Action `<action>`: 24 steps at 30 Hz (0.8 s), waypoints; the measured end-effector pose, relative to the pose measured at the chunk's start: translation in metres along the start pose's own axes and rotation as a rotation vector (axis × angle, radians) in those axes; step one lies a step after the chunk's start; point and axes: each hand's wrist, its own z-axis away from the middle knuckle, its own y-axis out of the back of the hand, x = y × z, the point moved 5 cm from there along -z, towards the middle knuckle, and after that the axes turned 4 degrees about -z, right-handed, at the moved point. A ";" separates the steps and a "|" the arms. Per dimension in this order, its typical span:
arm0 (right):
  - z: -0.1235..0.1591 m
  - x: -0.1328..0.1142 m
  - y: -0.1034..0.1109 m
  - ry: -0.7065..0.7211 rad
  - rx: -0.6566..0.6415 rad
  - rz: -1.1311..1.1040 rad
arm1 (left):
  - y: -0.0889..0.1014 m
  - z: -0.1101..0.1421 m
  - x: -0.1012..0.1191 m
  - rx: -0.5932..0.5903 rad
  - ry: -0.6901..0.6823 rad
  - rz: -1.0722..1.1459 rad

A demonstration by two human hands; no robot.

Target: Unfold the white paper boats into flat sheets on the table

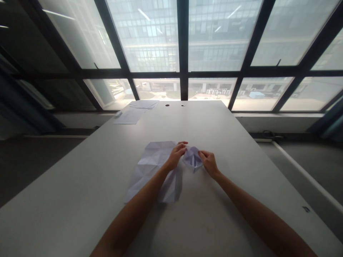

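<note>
Left hand (177,156) and right hand (208,161) pinch opposite sides of small folded paper (193,159), held just above or on bench (214,221), cannot tell which. Creased sheet (152,160) lies flat on bench, partly under left forearm. Loose papers (130,116) at bench's far left.

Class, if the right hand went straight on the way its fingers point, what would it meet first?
The right hand would meet the folded paper at its fingertips, then probably the left hand, though depth is unclear.
</note>
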 end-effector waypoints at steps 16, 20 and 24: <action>-0.001 -0.005 0.008 0.083 0.103 0.076 | -0.006 0.002 -0.005 -0.016 -0.071 -0.255; -0.003 0.001 0.001 0.043 -0.028 0.014 | -0.005 0.003 0.000 -0.017 -0.171 -0.424; 0.000 0.003 -0.001 0.050 -0.002 0.039 | -0.011 0.006 0.011 -0.012 -0.249 -0.584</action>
